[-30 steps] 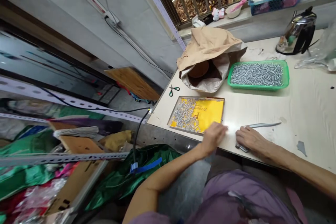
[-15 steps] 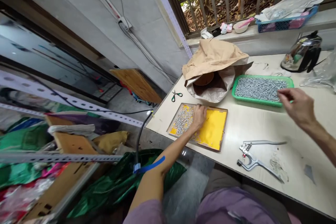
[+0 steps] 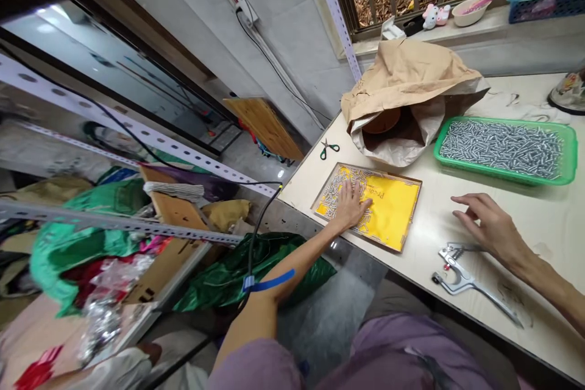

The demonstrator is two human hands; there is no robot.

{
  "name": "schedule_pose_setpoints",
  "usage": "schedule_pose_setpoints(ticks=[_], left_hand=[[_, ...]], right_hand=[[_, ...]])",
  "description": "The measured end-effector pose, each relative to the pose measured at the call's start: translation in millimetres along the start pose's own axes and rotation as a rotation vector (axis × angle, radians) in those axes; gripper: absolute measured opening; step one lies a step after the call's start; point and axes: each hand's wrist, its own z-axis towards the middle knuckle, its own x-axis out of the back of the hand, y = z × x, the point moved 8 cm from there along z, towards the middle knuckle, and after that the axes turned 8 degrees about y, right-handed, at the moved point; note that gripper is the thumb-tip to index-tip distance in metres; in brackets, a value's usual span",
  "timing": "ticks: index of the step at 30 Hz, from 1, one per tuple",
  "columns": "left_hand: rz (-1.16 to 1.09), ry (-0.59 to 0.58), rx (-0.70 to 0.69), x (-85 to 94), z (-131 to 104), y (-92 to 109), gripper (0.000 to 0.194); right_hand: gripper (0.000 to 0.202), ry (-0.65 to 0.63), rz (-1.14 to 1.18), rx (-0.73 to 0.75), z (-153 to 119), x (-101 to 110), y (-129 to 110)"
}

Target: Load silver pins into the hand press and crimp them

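My left hand (image 3: 351,206) lies flat with spread fingers on small silvery metal pieces (image 3: 329,198) in a shallow tray (image 3: 418,195) with a yellow bottom. The pieces cover the tray's left half; its right half shows bare yellow. My right hand (image 3: 487,222) hovers over the table with its fingers apart and nothing between them. It is just above metal hand pliers (image 3: 461,280), partly covering one handle. Beyond it stands a green container (image 3: 569,158) full of similar metal pieces (image 3: 503,146).
An open brown paper bag (image 3: 406,79) stands behind the tray. Small green-handled scissors (image 3: 329,148) lie near the table's left edge. A black cable (image 3: 253,225) runs beside my left arm. On the sill are a bowl (image 3: 470,14) and a blue basket (image 3: 548,5).
My left hand has gone from curled fingers to lying flat and spread on the pieces. My right hand has moved from the green container's edge towards the pliers. The view has shifted.
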Motion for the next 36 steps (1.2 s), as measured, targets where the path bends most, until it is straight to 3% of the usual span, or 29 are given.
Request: schedule_pose_setpoints(ticks=[4,8,12,17,20,25,28,34,36], left_hand=[[-0.051,-0.036,-0.173,-3.7,-2.4,48.7,0.072],[-0.048,-0.06,-0.277,-2.4,-14.0,66.9,0.065],[-0.01,-0.056,-0.297,6.6,-25.8,50.5,0.058],[-0.097,0.18,-0.165,37.1,-10.2,15.9,0.039],[-0.17,0.236,-0.221,45.1,6.0,24.6,0.029],[-0.152,0.12,-0.326,36.7,26.6,63.6,0.022],[-0.114,0.079,-0.338,33.7,31.5,74.4,0.021],[-0.328,0.134,-0.275,47.8,14.2,80.5,0.016],[-0.525,0.025,-0.199,45.8,-3.7,90.3,0.01]], right_hand=[[0.027,0.029,-0.003,0.02,-1.8,10.5,-13.7],[0.026,0.045,-0.038,0.012,-11.7,30.4,-23.9],[0.023,0.079,-0.047,0.007,-32.1,53.3,-26.6],[0.02,0.127,-0.064,-0.017,-50.8,73.1,-21.1],[0.019,0.128,-0.065,-0.023,-53.2,73.0,-21.6],[0.017,0.121,-0.027,0.003,-56.2,66.3,-33.0],[0.019,0.092,-0.035,-0.033,-66.0,63.6,-36.1],[0.03,-0.107,-0.141,-0.089,-110.5,46.7,-39.6],[0.03,-0.17,-0.227,-0.103,-127.4,39.1,-38.0]])
